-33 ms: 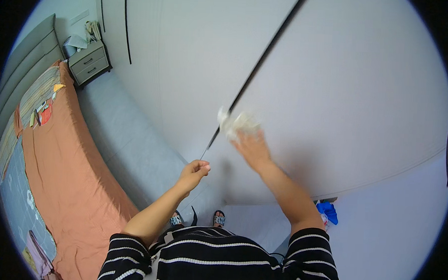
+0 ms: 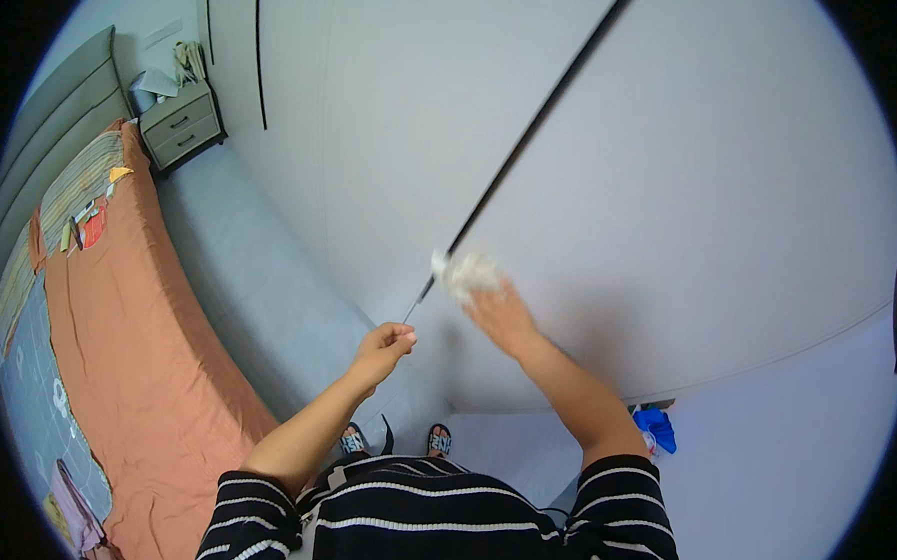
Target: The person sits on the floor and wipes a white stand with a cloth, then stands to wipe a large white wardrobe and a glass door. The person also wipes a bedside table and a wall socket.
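Note:
My right hand presses a crumpled white cloth against the pale wardrobe door. The cloth lies over the lower part of a long black handle strip that runs slantwise up the door. Below the strip's lower end, my left hand is closed, thumb against curled fingers, at a thin line like a door edge. What its fingers hold is hidden.
On the left stands a bed with an orange cover and a grey headboard. A two-drawer nightstand is at the far left. A blue bag-like thing lies low at the right. My sandalled feet are on the grey floor.
My right hand and the cloth have slid slightly down along the black strip, closer to my left hand. The left hand has hardly moved.

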`<action>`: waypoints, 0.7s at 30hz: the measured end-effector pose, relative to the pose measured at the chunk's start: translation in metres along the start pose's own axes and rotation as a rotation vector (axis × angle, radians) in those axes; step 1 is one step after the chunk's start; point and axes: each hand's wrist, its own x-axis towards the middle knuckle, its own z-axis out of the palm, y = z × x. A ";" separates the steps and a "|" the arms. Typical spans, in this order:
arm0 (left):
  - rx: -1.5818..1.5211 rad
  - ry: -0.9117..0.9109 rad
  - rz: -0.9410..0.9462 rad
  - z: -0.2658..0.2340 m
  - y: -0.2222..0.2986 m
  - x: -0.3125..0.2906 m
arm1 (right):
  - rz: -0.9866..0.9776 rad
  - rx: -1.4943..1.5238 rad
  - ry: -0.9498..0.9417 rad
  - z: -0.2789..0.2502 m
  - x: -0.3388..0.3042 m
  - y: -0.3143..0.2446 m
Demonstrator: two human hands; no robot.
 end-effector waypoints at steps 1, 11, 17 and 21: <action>-0.012 0.044 0.005 -0.015 0.003 -0.003 | -0.198 0.006 -0.091 -0.006 0.007 -0.005; 0.009 0.139 0.099 -0.098 0.014 -0.006 | 0.591 -0.354 0.746 -0.261 0.150 0.217; 0.172 0.100 0.327 -0.082 0.069 0.028 | 0.270 -0.089 0.325 -0.109 0.197 0.120; 0.384 0.075 0.492 -0.088 0.111 0.053 | -0.163 -0.177 -0.020 -0.072 0.138 0.071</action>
